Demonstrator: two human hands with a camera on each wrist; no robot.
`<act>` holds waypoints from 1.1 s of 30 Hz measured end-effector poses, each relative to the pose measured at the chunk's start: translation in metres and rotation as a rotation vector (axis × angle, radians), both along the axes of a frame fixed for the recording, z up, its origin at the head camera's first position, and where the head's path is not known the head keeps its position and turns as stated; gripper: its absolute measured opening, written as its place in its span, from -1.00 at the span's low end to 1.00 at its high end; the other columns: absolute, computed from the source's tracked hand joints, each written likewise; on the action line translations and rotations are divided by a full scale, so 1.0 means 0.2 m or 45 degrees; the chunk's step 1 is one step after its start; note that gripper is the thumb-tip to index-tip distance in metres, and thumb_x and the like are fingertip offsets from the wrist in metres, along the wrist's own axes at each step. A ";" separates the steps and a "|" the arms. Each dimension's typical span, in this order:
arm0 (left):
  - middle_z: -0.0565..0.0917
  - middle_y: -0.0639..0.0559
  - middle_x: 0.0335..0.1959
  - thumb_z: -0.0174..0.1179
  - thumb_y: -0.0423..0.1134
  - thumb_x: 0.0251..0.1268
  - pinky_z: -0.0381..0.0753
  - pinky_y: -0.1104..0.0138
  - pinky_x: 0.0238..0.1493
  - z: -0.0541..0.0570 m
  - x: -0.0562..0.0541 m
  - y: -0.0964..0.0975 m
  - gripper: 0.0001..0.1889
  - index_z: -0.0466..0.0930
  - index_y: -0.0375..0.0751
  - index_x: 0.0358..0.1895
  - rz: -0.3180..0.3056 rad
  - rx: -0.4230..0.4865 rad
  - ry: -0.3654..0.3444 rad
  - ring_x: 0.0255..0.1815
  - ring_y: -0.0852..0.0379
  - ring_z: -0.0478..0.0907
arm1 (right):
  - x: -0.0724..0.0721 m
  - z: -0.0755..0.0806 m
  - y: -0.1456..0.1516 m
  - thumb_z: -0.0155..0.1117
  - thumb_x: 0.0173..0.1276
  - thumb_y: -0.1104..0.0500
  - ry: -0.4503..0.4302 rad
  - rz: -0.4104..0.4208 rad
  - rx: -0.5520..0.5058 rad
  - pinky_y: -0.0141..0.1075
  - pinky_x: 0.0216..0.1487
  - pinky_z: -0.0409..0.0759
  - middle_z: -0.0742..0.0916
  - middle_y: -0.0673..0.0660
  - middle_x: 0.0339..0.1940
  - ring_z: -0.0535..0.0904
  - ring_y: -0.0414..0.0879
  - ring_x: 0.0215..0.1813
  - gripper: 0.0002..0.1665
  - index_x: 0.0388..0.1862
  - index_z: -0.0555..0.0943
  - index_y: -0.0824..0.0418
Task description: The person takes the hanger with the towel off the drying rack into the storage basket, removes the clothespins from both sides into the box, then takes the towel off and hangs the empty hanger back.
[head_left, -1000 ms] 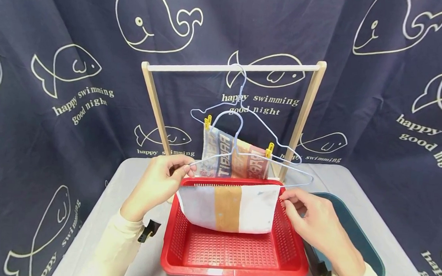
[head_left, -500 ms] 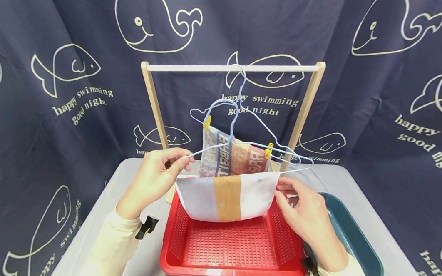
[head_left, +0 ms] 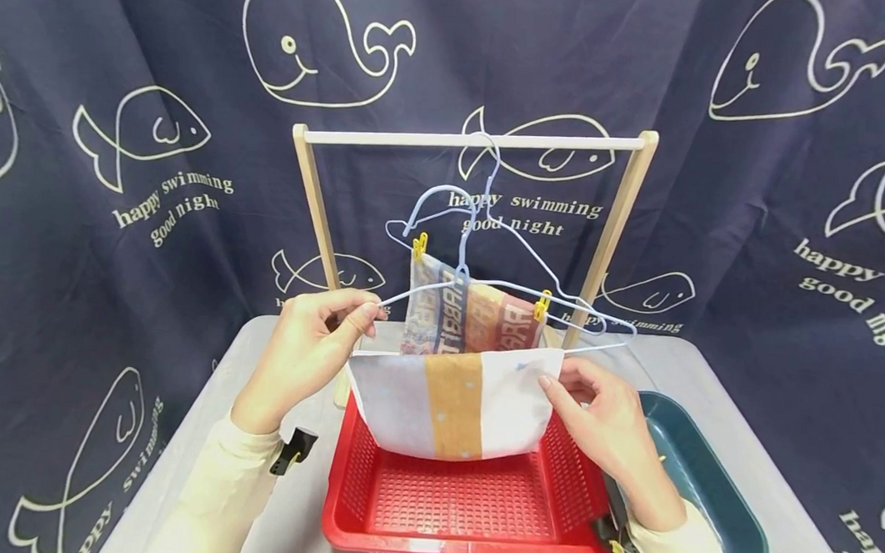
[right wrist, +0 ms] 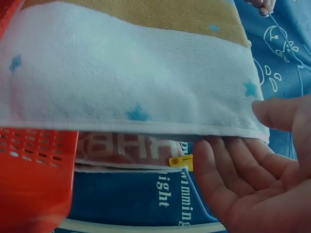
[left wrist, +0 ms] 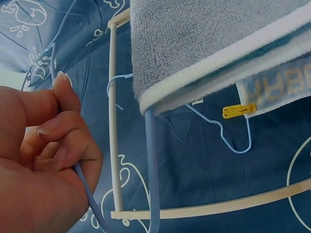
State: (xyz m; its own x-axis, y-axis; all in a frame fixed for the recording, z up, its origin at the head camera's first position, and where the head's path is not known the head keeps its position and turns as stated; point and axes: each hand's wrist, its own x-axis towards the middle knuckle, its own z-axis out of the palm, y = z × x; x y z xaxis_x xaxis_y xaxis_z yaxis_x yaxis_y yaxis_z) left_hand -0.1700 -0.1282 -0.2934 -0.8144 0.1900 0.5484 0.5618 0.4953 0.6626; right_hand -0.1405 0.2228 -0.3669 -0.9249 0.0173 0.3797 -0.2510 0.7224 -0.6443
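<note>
My left hand [head_left: 307, 349] grips the left arm of a light blue wire hanger [head_left: 463, 252], with the hook pointing up. Over its lower bar hangs a folded small towel [head_left: 398, 399] with white, tan and pale stripes; its grey side [left wrist: 209, 48] appears in the left wrist view. My right hand [head_left: 607, 427] pinches the towel's right edge near the top corner, thumb on the front and fingers behind, as the right wrist view shows. Behind, a second towel [head_left: 478, 320] with lettering hangs on another blue hanger [head_left: 522, 251], held by yellow clips [head_left: 542, 305].
A wooden rack [head_left: 319, 203] with a white rail [head_left: 389, 139] carries the rear hanger. Below the held towel stands a red basket [head_left: 458, 546]. To its right lies a dark teal tray [head_left: 731, 500] on the pale table [head_left: 251, 350]. A navy patterned curtain [head_left: 440, 26] surrounds it.
The held hanger and towel have risen, and the hanger's hook has swung left. My right hand has moved left from beside the towel's edge and now has its thumb on the towel's front.
</note>
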 end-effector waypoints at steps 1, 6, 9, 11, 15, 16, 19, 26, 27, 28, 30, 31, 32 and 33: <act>0.71 0.17 -0.48 0.32 -0.23 0.44 0.54 0.38 -0.42 0.00 0.00 0.00 -0.90 0.82 -0.07 -0.13 0.000 0.003 0.003 -0.50 0.13 0.63 | 0.00 0.00 0.00 0.44 0.40 -0.02 -0.012 -0.006 -0.009 -0.21 -0.13 0.66 0.81 -0.06 -0.27 0.71 -0.16 -0.23 -0.80 -0.10 0.75 0.02; 0.70 0.22 -0.49 0.33 -0.24 0.44 0.53 0.38 -0.44 0.01 0.00 0.00 -0.90 0.82 -0.06 -0.14 0.002 0.017 0.018 -0.53 0.19 0.60 | -0.01 0.00 -0.01 0.40 0.43 -0.08 -0.026 -0.011 -0.040 -0.25 -0.16 0.62 0.81 -0.08 -0.31 0.68 -0.16 -0.26 -0.77 -0.11 0.77 0.01; 0.70 0.21 -0.50 0.33 -0.25 0.43 0.52 0.38 -0.46 0.01 0.00 0.00 -0.91 0.83 -0.04 -0.15 0.008 0.025 0.025 -0.54 0.20 0.58 | -0.01 -0.01 -0.01 0.40 0.44 -0.07 -0.014 -0.007 -0.048 -0.27 -0.18 0.61 0.80 -0.08 -0.34 0.66 -0.16 -0.29 -0.78 -0.12 0.77 0.02; 0.71 0.20 -0.50 0.33 -0.25 0.43 0.51 0.39 -0.48 0.01 0.00 0.00 -0.91 0.83 -0.04 -0.15 0.013 0.032 0.031 -0.55 0.20 0.58 | -0.01 -0.01 -0.01 0.41 0.43 -0.05 -0.003 -0.003 -0.049 -0.28 -0.21 0.59 0.79 -0.09 -0.38 0.64 -0.17 -0.32 -0.81 -0.15 0.78 0.02; 0.73 0.18 -0.49 0.34 -0.28 0.42 0.50 0.40 -0.50 -0.01 -0.01 0.00 -0.90 0.83 -0.04 -0.15 0.031 0.058 0.040 -0.55 0.20 0.58 | -0.01 -0.04 -0.01 0.45 0.40 0.02 0.018 0.021 -0.040 -0.32 -0.30 0.52 0.73 -0.13 -0.47 0.56 -0.18 -0.40 -0.90 -0.23 0.77 0.00; 0.73 0.18 -0.49 0.34 -0.29 0.41 0.49 0.41 -0.51 -0.01 -0.01 0.00 -0.90 0.83 -0.05 -0.16 0.037 0.068 0.039 -0.55 0.19 0.59 | -0.01 -0.04 -0.01 0.46 0.39 0.04 0.020 0.029 -0.038 -0.33 -0.31 0.51 0.72 -0.14 -0.48 0.54 -0.19 -0.41 -0.91 -0.23 0.77 0.01; 0.74 0.18 -0.49 0.34 -0.31 0.40 0.46 0.40 -0.54 -0.01 -0.01 0.00 -0.90 0.84 -0.04 -0.17 0.053 0.099 0.037 -0.55 0.16 0.60 | -0.01 -0.05 -0.01 0.48 0.37 0.08 0.030 0.048 -0.025 -0.34 -0.33 0.50 0.71 -0.14 -0.49 0.52 -0.20 -0.41 -0.95 -0.25 0.78 0.01; 0.74 0.20 -0.51 0.34 -0.31 0.41 0.45 0.39 -0.53 -0.01 -0.01 0.00 -0.89 0.84 -0.01 -0.20 0.096 0.135 0.049 -0.53 0.18 0.60 | 0.00 -0.08 -0.01 0.52 0.31 0.16 0.020 0.073 0.011 -0.33 -0.37 0.47 0.64 -0.14 -0.55 0.48 -0.20 -0.44 -0.91 -0.33 0.75 -0.01; 0.74 0.20 -0.51 0.34 -0.31 0.40 0.45 0.39 -0.53 -0.01 -0.01 0.00 -0.89 0.84 -0.01 -0.20 0.096 0.137 0.047 -0.52 0.19 0.61 | 0.00 -0.09 0.00 0.53 0.29 0.18 0.025 0.075 0.013 -0.33 -0.39 0.45 0.62 -0.15 -0.58 0.47 -0.21 -0.46 -0.88 -0.36 0.74 -0.02; 0.74 0.20 -0.50 0.34 -0.30 0.41 0.46 0.39 -0.52 -0.01 -0.01 0.00 -0.89 0.84 -0.01 -0.19 0.096 0.138 0.046 -0.51 0.20 0.61 | 0.00 -0.10 0.00 0.54 0.28 0.19 0.028 0.076 0.016 -0.34 -0.40 0.44 0.60 -0.16 -0.59 0.46 -0.22 -0.47 -0.86 -0.38 0.73 -0.04; 0.74 0.20 -0.50 0.34 -0.30 0.41 0.46 0.39 -0.52 -0.01 -0.01 0.00 -0.89 0.84 -0.02 -0.19 0.092 0.141 0.043 -0.49 0.21 0.62 | 0.00 -0.12 0.00 0.55 0.26 0.19 0.033 0.082 0.020 -0.34 -0.42 0.43 0.58 -0.17 -0.62 0.44 -0.24 -0.49 -0.82 -0.42 0.71 -0.06; 0.74 0.20 -0.50 0.34 -0.30 0.41 0.46 0.39 -0.52 -0.01 -0.01 0.01 -0.89 0.84 -0.02 -0.19 0.088 0.143 0.042 -0.49 0.21 0.62 | 0.00 -0.13 0.00 0.55 0.26 0.19 0.030 0.087 0.021 -0.34 -0.43 0.41 0.56 -0.17 -0.64 0.43 -0.24 -0.50 -0.80 -0.44 0.69 -0.07; 0.74 0.20 -0.50 0.34 -0.30 0.41 0.46 0.39 -0.52 -0.01 -0.01 0.01 -0.89 0.84 -0.02 -0.19 0.086 0.145 0.041 -0.49 0.20 0.62 | 0.00 -0.13 0.00 0.55 0.26 0.18 0.026 0.092 0.023 -0.34 -0.43 0.41 0.54 -0.17 -0.65 0.42 -0.24 -0.50 -0.78 -0.46 0.68 -0.08; 0.74 0.21 -0.50 0.34 -0.30 0.41 0.46 0.39 -0.52 -0.01 -0.01 0.00 -0.89 0.84 -0.02 -0.18 0.086 0.145 0.043 -0.50 0.20 0.61 | 0.00 -0.13 0.00 0.55 0.26 0.18 0.023 0.097 0.028 -0.33 -0.43 0.40 0.53 -0.17 -0.66 0.42 -0.23 -0.50 -0.77 -0.47 0.67 -0.09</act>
State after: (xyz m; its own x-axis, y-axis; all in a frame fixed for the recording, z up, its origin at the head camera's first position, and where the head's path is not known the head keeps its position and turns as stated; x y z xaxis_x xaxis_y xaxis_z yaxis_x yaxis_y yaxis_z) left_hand -0.1720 -0.1272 -0.2951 -0.8038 0.0705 0.5906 0.5527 0.4556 0.6978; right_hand -0.1398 0.2236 -0.3934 -0.9162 -0.0613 0.3960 -0.3173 0.7147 -0.6234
